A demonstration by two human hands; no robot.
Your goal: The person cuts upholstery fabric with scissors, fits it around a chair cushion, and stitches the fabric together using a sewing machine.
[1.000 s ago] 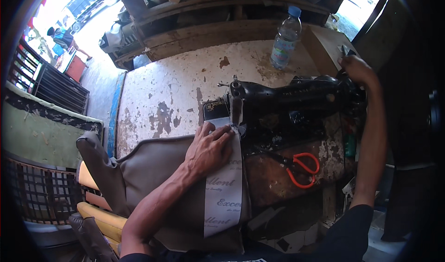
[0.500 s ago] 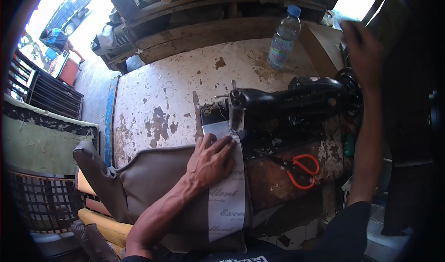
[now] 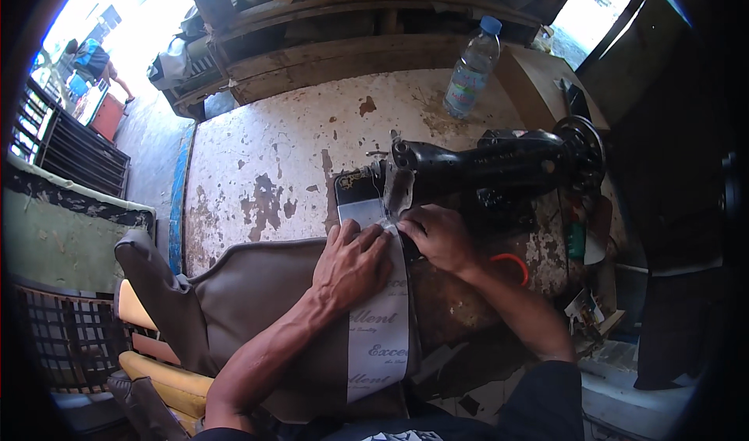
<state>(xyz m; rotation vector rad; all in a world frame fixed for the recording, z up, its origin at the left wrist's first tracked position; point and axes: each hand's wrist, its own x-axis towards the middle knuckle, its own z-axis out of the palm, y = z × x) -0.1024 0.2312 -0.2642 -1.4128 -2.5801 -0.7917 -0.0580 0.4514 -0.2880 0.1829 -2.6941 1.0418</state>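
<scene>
1. From the needle end of the black metal sewing machine point(image 3: 484, 166), a white printed strip point(image 3: 378, 340) runs down a brown leather-like cover point(image 3: 261, 297).
2. The left hand point(image 3: 351, 265) lies on the strip, fingers bent, close together.
3. The right hand point(image 3: 441, 240) has fingertips at its upper end; whether either hand pinches it, I cannot tell.

1. Upper garment point(image 3: 484, 432): dark, navy to black; white printed marking point(image 3: 402, 436) at the front, cut off by the lower edge of view.
2. Right sleeve point(image 3: 540, 400): same dark cloth, plain, ending near the elbow.
3. Left sleeve point(image 3: 222, 435): dark; only its edge visible.
4. Forearms point(image 3: 269, 353): bare, slender; raised veins on the left.
5. Hands point(image 3: 353, 263): bare, knuckles and tendons prominent on the left.
</scene>
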